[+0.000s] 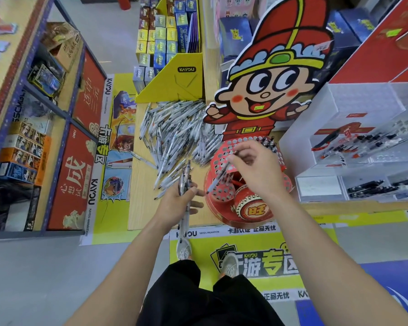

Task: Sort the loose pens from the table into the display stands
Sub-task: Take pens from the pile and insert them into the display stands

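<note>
Wooden table carries loose pens left of red display stand; left hand grips a pen bundle, right hand pinches one pen above the stand

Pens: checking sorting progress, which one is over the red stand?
The single white plastic pen pinched in the right hand, slanting over the red perforated stand; the left hand grips a bundle beside it.

A shop: shelves of boxed goods, cartoon display stand

Bare arms, loose black shorts, pale grey patterned sneakers
</note>
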Available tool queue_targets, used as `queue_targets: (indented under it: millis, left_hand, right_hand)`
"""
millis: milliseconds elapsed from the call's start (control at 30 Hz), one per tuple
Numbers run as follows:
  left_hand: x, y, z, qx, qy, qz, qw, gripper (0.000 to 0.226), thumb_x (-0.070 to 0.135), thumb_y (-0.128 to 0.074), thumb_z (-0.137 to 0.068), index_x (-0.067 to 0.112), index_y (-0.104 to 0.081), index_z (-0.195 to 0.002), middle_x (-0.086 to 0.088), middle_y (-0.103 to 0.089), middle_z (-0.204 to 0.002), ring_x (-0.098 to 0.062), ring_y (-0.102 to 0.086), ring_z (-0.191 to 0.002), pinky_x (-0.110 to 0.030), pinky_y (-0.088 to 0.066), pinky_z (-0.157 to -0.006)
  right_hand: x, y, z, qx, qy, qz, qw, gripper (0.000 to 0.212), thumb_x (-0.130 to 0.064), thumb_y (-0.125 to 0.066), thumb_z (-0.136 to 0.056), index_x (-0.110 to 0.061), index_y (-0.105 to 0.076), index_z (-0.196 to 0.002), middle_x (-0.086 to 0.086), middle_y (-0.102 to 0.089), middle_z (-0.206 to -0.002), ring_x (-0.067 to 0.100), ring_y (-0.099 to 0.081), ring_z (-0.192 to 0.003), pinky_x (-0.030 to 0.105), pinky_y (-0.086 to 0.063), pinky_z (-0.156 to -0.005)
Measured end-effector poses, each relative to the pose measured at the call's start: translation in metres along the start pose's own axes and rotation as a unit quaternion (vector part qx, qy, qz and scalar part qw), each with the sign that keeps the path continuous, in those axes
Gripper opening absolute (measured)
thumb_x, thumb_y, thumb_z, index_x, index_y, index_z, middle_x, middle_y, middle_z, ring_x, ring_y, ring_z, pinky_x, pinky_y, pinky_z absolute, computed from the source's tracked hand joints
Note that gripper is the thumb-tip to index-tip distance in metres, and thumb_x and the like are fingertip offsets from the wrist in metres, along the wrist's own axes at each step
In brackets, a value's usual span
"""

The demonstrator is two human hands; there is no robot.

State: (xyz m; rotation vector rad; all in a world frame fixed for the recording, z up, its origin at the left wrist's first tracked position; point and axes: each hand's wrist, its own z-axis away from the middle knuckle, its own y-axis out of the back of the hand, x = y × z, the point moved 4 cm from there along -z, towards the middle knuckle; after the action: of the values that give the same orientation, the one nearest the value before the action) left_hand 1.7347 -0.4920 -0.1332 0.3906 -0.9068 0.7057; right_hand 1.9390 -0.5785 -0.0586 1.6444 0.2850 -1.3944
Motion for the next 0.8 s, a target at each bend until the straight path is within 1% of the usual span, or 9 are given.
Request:
queue_targets:
  millis: [67, 133, 200, 333, 433, 500, 600, 700, 800]
  left_hand:
    - [-0.009, 0.009, -0.002, 0.019, 0.014, -0.013, 1.000, 0.017, 0.021, -0.053, -0.106, 0.007, -0.055, -0.117, -0.007, -0.076, -0.098, -0.025, -0.066, -0.066, -0.036, -0.053, -0.061]
    - [-0.014, 0.013, -0.003, 0.029, 0.014, -0.018, 0.999, 0.016, 0.021, -0.055, -0.105, 0.009, -0.058, -0.114, -0.009, -0.072, -0.088, -0.023, -0.057, -0.058, -0.036, -0.048, -0.058]
    - [-0.015, 0.013, -0.004, 0.033, 0.010, -0.012, 0.999, 0.014, 0.019, -0.059, -0.104, 0.008, -0.062, -0.112, -0.010, -0.068, -0.082, -0.022, -0.053, -0.054, -0.036, -0.047, -0.056]
    - [-0.017, 0.009, -0.003, 0.038, 0.019, 0.022, 0.999, 0.014, 0.017, -0.064, -0.100, 0.008, -0.067, -0.110, -0.008, -0.065, -0.079, -0.022, -0.054, -0.054, -0.034, -0.048, -0.054]
    - [-0.019, 0.008, -0.005, 0.041, 0.024, 0.021, 0.999, 0.016, 0.016, -0.064, -0.100, 0.004, -0.066, -0.111, -0.009, -0.065, -0.079, -0.021, -0.054, -0.053, -0.033, -0.047, -0.052]
    - [-0.019, 0.007, -0.007, 0.041, 0.028, 0.019, 0.999, 0.019, 0.016, -0.062, -0.101, 0.002, -0.064, -0.113, -0.008, -0.066, -0.079, -0.020, -0.054, -0.053, -0.032, -0.048, -0.052]
    - [-0.017, 0.006, -0.008, 0.039, 0.029, 0.014, 0.999, 0.021, 0.017, -0.059, -0.103, 0.000, -0.062, -0.115, -0.007, -0.067, -0.082, -0.019, -0.056, -0.055, -0.029, -0.049, -0.054]
    - [-0.014, 0.005, -0.010, 0.031, 0.023, 0.004, 0.999, 0.022, 0.017, -0.056, -0.105, -0.002, -0.060, -0.115, -0.007, -0.067, -0.086, -0.018, -0.056, -0.057, -0.029, -0.049, -0.055]
    - [-0.012, 0.008, -0.011, 0.028, 0.019, 0.000, 0.999, 0.018, 0.016, -0.054, -0.105, 0.000, -0.060, -0.109, -0.009, -0.069, -0.089, -0.018, -0.057, -0.058, -0.031, -0.051, -0.058]
  right_hand:
    - [0.002, 0.002, -0.002, -0.005, 0.021, 0.016, 1.000, 0.012, -0.022, -0.076, -0.089, -0.030, -0.070, -0.095, -0.014, -0.070, -0.086, -0.001, -0.066, -0.082, 0.011, -0.051, -0.077]
    - [0.005, -0.004, -0.002, -0.017, 0.046, 0.053, 0.997, 0.010, -0.021, -0.076, -0.089, -0.024, -0.075, -0.098, -0.017, -0.070, -0.086, -0.004, -0.066, -0.083, 0.007, -0.049, -0.079]
    - [0.009, -0.012, 0.000, -0.032, 0.061, 0.080, 0.994, 0.009, -0.019, -0.076, -0.090, -0.018, -0.077, -0.099, -0.015, -0.071, -0.085, -0.004, -0.066, -0.084, 0.006, -0.047, -0.080]
    - [0.012, -0.019, 0.001, -0.026, 0.090, 0.098, 0.991, 0.010, -0.017, -0.074, -0.091, -0.015, -0.077, -0.100, -0.008, -0.074, -0.090, 0.003, -0.066, -0.083, 0.018, -0.053, -0.084]
    - [0.008, -0.015, 0.001, -0.004, 0.118, 0.109, 0.987, 0.010, -0.016, -0.072, -0.093, -0.014, -0.077, -0.101, -0.010, -0.072, -0.094, 0.001, -0.063, -0.084, 0.016, -0.050, -0.083]
    - [0.006, -0.016, 0.000, -0.016, 0.130, 0.121, 0.984, 0.011, -0.015, -0.071, -0.093, -0.013, -0.076, -0.103, -0.006, -0.073, -0.095, 0.003, -0.063, -0.085, 0.019, -0.050, -0.083]
    - [0.006, -0.024, 0.001, -0.048, 0.139, 0.145, 0.978, 0.012, -0.014, -0.070, -0.094, -0.009, -0.076, -0.103, 0.003, -0.075, -0.097, 0.016, -0.067, -0.091, 0.031, -0.052, -0.087]
    - [0.014, -0.031, -0.001, -0.069, 0.127, 0.154, 0.977, 0.011, -0.014, -0.069, -0.095, -0.011, -0.076, -0.103, 0.000, -0.075, -0.098, 0.016, -0.067, -0.094, 0.035, -0.052, -0.091]
    - [0.024, -0.036, -0.003, -0.080, 0.119, 0.176, 0.974, 0.009, -0.019, -0.070, -0.094, -0.015, -0.075, -0.101, -0.002, -0.075, -0.097, 0.017, -0.067, -0.094, 0.041, -0.053, -0.088]
